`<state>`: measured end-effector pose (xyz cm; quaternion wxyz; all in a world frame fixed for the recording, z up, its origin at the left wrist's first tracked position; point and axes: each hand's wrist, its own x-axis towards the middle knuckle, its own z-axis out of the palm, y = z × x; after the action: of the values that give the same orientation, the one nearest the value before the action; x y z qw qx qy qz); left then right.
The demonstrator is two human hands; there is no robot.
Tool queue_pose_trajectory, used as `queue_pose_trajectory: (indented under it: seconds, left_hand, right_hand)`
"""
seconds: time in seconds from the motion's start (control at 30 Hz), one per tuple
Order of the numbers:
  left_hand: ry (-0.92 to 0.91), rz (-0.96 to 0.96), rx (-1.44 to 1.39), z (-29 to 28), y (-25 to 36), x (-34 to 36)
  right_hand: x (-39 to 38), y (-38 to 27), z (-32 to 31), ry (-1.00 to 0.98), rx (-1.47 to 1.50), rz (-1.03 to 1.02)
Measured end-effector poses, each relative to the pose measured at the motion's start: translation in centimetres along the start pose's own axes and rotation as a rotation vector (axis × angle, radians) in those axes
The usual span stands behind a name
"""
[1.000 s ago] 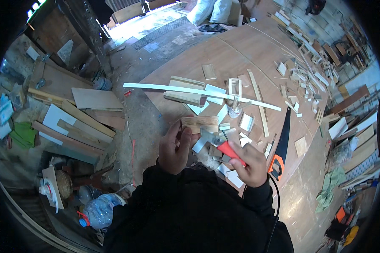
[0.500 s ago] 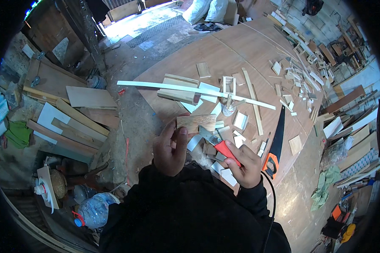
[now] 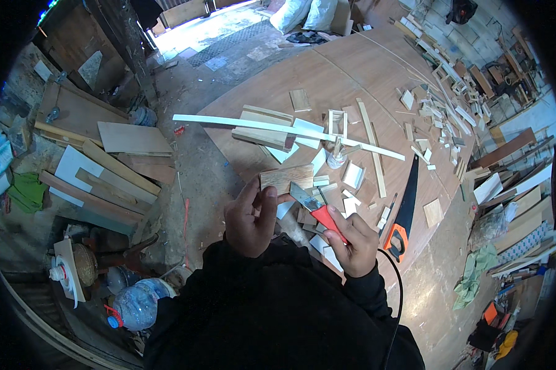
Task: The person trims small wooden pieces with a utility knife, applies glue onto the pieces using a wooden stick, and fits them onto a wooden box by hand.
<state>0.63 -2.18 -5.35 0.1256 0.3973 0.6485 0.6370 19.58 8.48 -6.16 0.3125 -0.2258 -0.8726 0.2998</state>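
Observation:
My left hand [image 3: 253,219] is closed on one end of a small flat wooden block [image 3: 284,179], thumb on the near side. It holds the block up above the table's near edge. In my right hand [image 3: 356,243] is a putty knife [image 3: 327,219] with a red handle and a broad metal blade. The blade lies against the lower right part of the block. A thin dark piece shows beside the blade; what it is I cannot tell. Beyond the hands, a long pale strip [image 3: 228,122] lies across a grooved wooden piece [image 3: 262,139].
A handsaw [image 3: 404,203] with an orange handle lies right of my right hand on the wooden table [image 3: 259,95]. Around a small jar [image 3: 336,159] lie several wood offcuts. Boards [image 3: 105,179] lean at left, near a large plastic bottle [image 3: 139,305]. A black cable [image 3: 401,290] runs past my right sleeve.
The putty knife's blade has shifted slightly up and left along the block, and my right hand has moved slightly left with it. The block is tilted a little differently in my left hand.

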Motion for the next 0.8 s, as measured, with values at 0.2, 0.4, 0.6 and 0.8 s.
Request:
queue_pose_trajectory:
  seconds: [0.2,0.4,0.6,0.8]
  left_hand:
    - [-0.123,0.016,-0.116,1.4,0.5,-1.5]
    - [-0.005,-0.075,-0.307,0.0,-0.5,-1.0]
    - [0.023,-1.025,-0.743,5.2,-18.4,-2.5]
    - [-0.212,-1.385,-0.462,9.5,-29.6,-8.7]
  right_hand:
    - [0.2,-0.2,0.9,0.062,-0.016,-0.004]
    - [0.1,2.3,0.1,0.308,0.043,0.098]
    - [-1.4,16.0,12.6,0.281,0.47,0.471]
    - [-6.9,20.8,15.6,0.321,0.74,1.014]
